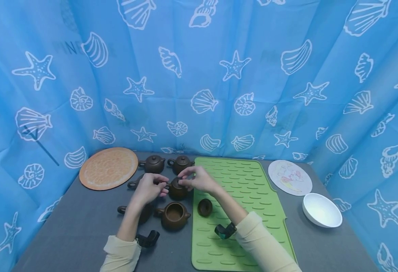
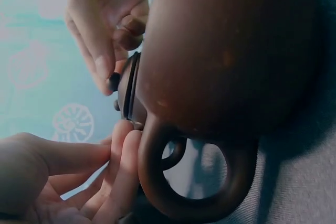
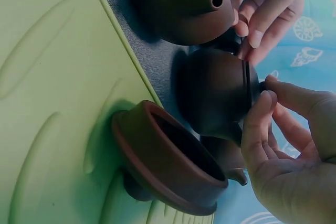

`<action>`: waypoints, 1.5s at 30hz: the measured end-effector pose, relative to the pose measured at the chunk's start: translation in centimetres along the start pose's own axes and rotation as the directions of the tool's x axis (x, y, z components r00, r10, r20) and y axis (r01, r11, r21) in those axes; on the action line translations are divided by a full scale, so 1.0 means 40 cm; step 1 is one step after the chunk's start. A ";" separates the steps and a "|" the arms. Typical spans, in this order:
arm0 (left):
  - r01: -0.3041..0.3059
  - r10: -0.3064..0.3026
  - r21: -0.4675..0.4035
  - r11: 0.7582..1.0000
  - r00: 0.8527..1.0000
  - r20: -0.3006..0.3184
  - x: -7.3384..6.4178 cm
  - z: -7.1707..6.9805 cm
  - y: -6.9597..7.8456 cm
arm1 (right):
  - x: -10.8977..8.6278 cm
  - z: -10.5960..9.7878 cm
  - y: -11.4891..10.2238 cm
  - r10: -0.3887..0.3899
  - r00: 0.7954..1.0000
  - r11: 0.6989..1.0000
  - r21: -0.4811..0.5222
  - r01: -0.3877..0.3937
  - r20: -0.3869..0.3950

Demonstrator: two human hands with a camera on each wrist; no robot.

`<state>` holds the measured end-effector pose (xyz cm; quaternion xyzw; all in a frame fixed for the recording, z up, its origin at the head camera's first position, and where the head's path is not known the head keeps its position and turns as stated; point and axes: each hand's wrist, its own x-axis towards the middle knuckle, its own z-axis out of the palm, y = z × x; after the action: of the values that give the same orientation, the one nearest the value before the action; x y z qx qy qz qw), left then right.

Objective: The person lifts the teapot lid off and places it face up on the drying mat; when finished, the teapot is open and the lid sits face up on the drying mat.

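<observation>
My right hand (image 1: pixel 196 180) pinches the knob of a dark brown lid (image 3: pixel 253 85), which sits on the rim of a small clay teapot (image 1: pixel 178 192). At that teapot's handle side, my left hand (image 1: pixel 152 186) has its thumb and fingertips brought together, right at the rim and handle. In front stands another teapot (image 1: pixel 174 222), its mouth uncovered and its spout to the right. A loose lid (image 1: pixel 204 207) lies upside down on the green mat's left edge. Two more teapots, partly hidden by my left hand and arm, stand to the left; one fills much of the left wrist view.
Two lidded teapots, a left one (image 1: pixel 153 164) and a right one (image 1: pixel 180 163), stand at the back. A round orange-brown mat (image 1: pixel 108 168) lies back left. The green mat (image 1: pixel 239 181) spans the centre right, beside a round printed mat (image 1: pixel 290 177) and white bowl (image 1: pixel 322 210).
</observation>
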<state>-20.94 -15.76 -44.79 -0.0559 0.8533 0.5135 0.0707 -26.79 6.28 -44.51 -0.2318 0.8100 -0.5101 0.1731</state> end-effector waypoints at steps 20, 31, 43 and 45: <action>0.059 -0.059 -0.064 0.996 0.998 -0.004 0.011 0.014 0.000 | -0.022 -0.014 -0.011 -0.092 0.996 0.996 -0.015 0.091 -0.014; 0.048 -0.050 -0.047 0.998 0.998 -0.030 0.006 0.018 -0.001 | -0.113 -0.081 -0.023 -0.114 0.993 0.993 0.010 0.114 -0.006; 0.044 -0.045 -0.038 0.998 0.999 -0.026 0.010 0.019 -0.005 | -0.240 -0.177 0.006 -0.118 0.992 0.988 0.107 0.112 0.052; 0.045 -0.046 -0.038 0.998 0.999 -0.024 0.010 0.019 -0.004 | -0.259 -0.187 0.020 -0.100 0.994 0.990 0.107 0.094 0.050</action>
<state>-21.25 -15.18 -45.35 -0.0831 0.8428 0.5271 0.0705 -22.21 17.88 -41.64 -0.2755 0.7648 -0.5531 0.1823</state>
